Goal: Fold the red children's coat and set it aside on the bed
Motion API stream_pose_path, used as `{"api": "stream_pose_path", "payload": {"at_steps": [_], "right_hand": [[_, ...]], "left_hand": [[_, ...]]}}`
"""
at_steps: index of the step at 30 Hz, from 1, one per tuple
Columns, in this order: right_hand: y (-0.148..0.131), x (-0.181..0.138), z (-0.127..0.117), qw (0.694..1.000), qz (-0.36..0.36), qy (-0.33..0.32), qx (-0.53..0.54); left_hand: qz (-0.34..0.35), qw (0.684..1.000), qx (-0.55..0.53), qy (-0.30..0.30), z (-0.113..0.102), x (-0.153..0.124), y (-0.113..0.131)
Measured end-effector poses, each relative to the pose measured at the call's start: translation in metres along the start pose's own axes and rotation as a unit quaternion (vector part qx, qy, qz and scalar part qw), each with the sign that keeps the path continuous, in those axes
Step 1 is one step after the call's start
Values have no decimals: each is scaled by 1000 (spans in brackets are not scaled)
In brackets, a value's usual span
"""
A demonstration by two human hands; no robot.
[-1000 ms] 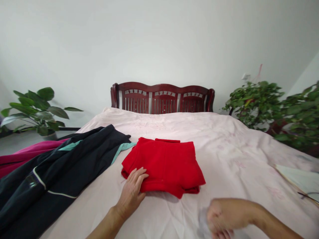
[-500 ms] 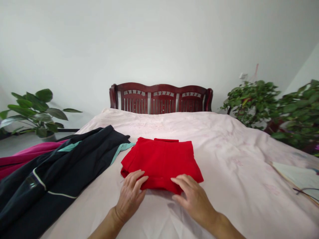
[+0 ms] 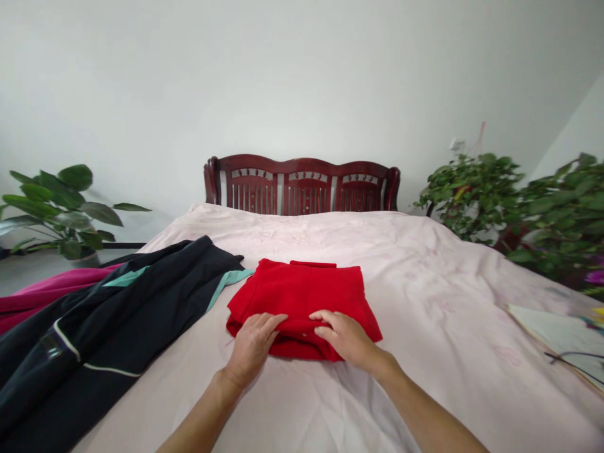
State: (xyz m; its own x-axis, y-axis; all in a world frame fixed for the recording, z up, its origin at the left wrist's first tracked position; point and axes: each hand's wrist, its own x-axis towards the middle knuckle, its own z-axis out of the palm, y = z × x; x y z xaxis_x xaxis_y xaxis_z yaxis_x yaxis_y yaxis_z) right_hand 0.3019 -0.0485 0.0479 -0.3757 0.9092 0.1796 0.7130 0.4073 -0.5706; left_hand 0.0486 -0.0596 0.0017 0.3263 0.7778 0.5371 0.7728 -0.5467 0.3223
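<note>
A folded red garment (image 3: 306,289) lies on the pale pink bedsheet (image 3: 425,302) in front of me. At its near left part, my left hand (image 3: 257,343) pinches a raised fold of the cloth between thumb and fingers. My right hand (image 3: 344,336) grips the same fold a little to the right, its fingertips on top and thumb below. A small light spot, perhaps a button, shows on the cloth between the hands. Left of the red garment lies a dark garment (image 3: 155,308) with teal panels and white piping, spread out.
A magenta garment (image 3: 51,289) sits at the far left, partly under the dark one. A dark red wooden headboard (image 3: 306,182) stands against the wall. Potted plants (image 3: 66,207) flank the bed. At the right edge lies a flat pale item (image 3: 557,333) with a dark cord.
Both hands have moved up and inward over the red garment, lifting its near edge into a fold. The view has shifted slightly.
</note>
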Motion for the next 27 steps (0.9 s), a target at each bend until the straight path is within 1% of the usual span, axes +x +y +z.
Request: {"api": "stream_pose_path", "payload": {"at_steps": [2, 4, 6, 8, 11, 16, 21, 24, 27], "right_hand": [[1, 6, -4, 999, -15, -28, 16], [-1, 9, -5, 999, -33, -37, 2], [-3, 8, -3, 998, -44, -21, -42], [-5, 5, 1, 994, -52, 11, -95], [-5, 3, 6, 987, -45, 39, -152], [-3, 14, 5, 983, 2, 20, -184], [-3, 25, 1, 988, 13, -4, -156], [-1, 18, 5, 992, 1, 12, -129], [1, 5, 15, 990, -33, 44, -132]], "left_hand": [[-33, 999, -7, -21, -1, 8, -2], [-63, 997, -1, -41, -1, 15, -1], [-89, 994, 18, -60, -2, 23, 2], [-116, 989, 35, -80, -2, 31, 6], [-143, 984, 37, -103, -4, 39, 10], [-148, 982, 22, -115, -6, 46, 5], [-142, 983, -1, -115, -7, 43, 0], [-130, 986, -15, -99, -6, 32, 0], [-79, 993, -57, -60, -3, 16, -2]]}}
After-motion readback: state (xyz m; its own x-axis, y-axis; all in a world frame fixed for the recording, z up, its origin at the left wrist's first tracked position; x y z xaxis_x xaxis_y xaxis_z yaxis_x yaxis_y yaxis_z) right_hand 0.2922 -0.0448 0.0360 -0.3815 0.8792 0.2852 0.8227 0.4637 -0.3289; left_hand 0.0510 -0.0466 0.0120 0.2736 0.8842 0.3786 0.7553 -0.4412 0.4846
